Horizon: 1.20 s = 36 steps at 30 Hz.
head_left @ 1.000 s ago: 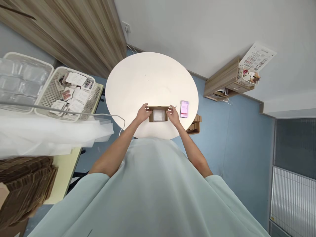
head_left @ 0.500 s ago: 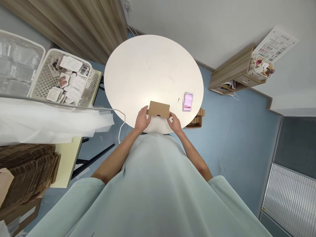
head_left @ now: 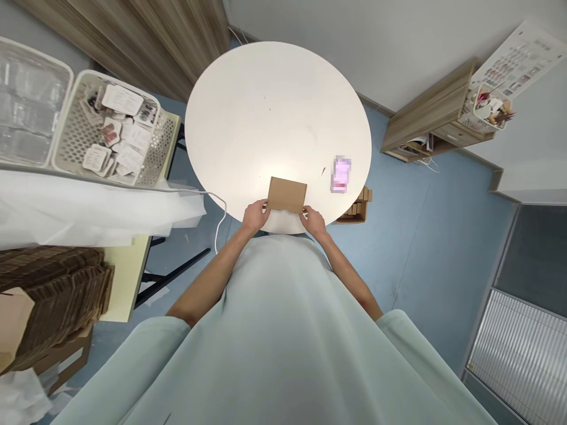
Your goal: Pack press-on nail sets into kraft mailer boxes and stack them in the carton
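Note:
A small brown cardboard box (head_left: pixel 287 195) is at the near edge of the round white table (head_left: pixel 274 106), its broad top face toward me. My left hand (head_left: pixel 256 216) grips its near left corner, fingers closed at the edge. At the near right corner, my right hand (head_left: pixel 313 222) pinches the box in the same way. The thumbs are close to the front edge, and some fingertips are hidden by the box. To the right on the tabletop lies a blurred-out pink phone-like rectangle (head_left: pixel 341 174).
Below the table's right edge stands an open carton (head_left: pixel 357 211) holding small brown boxes. On the left are a white basket (head_left: pixel 163 141) of cards and packets, white sheets (head_left: pixel 88 209) and stacked flat cardboard (head_left: pixel 57 289). A white cable (head_left: pixel 225 206) hangs near the table's left edge.
The box's front edge has tipped down, so more of its top face shows and the notched front no longer does. Both hands stay at its corners. The whole view has shifted slightly.

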{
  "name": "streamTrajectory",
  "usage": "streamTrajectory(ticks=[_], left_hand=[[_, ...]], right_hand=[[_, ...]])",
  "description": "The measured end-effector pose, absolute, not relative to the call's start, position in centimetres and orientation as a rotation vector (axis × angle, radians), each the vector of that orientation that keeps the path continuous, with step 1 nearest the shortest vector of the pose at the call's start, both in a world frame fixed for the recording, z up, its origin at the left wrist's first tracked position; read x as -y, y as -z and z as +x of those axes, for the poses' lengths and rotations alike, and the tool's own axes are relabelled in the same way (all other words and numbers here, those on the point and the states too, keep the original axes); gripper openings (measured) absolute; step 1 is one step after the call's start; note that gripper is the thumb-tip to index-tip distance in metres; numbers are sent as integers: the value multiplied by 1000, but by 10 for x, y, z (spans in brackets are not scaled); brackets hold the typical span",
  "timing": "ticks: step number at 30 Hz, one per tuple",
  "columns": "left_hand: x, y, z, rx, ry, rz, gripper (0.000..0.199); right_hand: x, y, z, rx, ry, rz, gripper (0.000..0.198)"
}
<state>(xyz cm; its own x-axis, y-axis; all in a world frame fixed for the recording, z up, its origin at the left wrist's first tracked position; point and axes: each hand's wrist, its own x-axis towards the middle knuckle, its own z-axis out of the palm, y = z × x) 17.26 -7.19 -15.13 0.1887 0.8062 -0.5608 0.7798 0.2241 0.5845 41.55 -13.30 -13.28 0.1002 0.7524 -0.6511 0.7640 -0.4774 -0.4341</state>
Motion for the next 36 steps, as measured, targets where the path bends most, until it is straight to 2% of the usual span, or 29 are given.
streamTrajectory(ticks=[6,9,14,20,29,36], left_hand=[[78,163,175,-1605,27,1523,54],[79,165,177,-1617,-1,1478,61],[78,165,180,-1643,-25,1414,55],[73,171,179,-1628,-48,1427,60],[66,171,179,-1591,-74,1404,61],[66,150,177,-1619,-121,1381,57]], right_hand=[[138,148,414,-1505,1498,2387,39],[139,156,413,-1458,1542,2461,32],[136,168,410,-1307,1544,2574,30],[133,178,407,-1273,1538,2609,29],[132,183,407,-1306,1516,2641,47],[134,171,409,-1380,1543,2800,35]])
